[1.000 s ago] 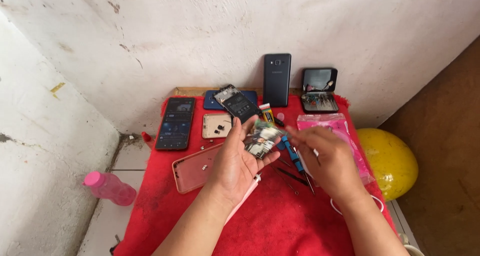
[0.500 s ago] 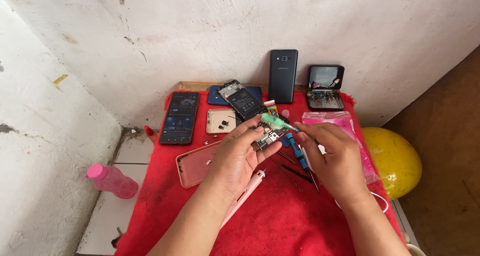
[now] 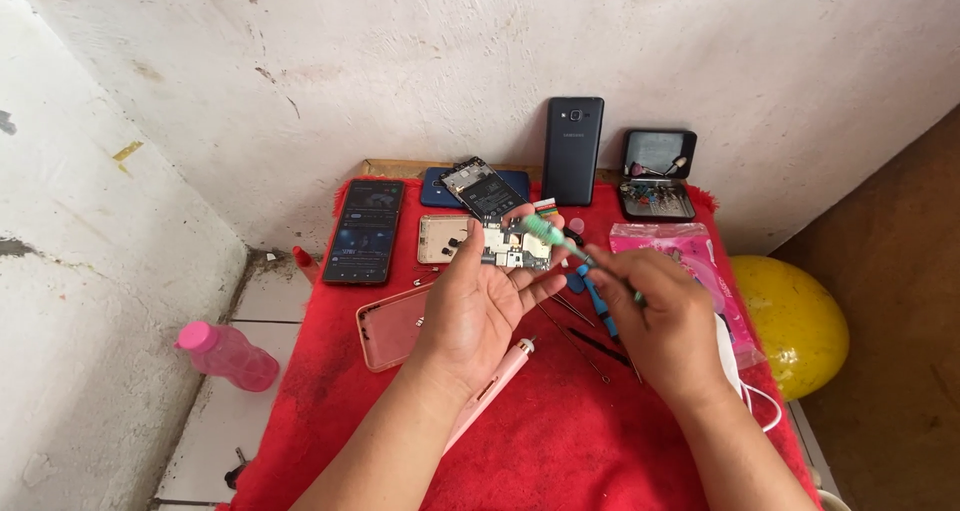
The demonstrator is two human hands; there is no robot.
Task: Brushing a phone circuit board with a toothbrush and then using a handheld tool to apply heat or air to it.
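Your left hand, palm up and fingers curled, cradles a small circuit board at its fingertips, raised above the middle of the red cloth that covers the tabletop. Your right hand is closed around a green-handled screwdriver, whose green end lies against the board's right edge.

Under the hands, on the cloth: a blue-handled tool and several thin dark picks, lying close together. A pink pen-shaped tool rests just below the left wrist, running diagonally. A pink phone case lies to the left of that hand.

Along the back of the cloth, from left to right: a dark phone lying flat with its screen lit; a gold phone back; an opened phone resting on a blue one; a black phone propped upright against the white wall; and an open black case of small bits.

A pink plastic packet lies beyond the right hand. A yellow ball sits off the cloth's right edge, and a pink bottle lies on the floor at the left.
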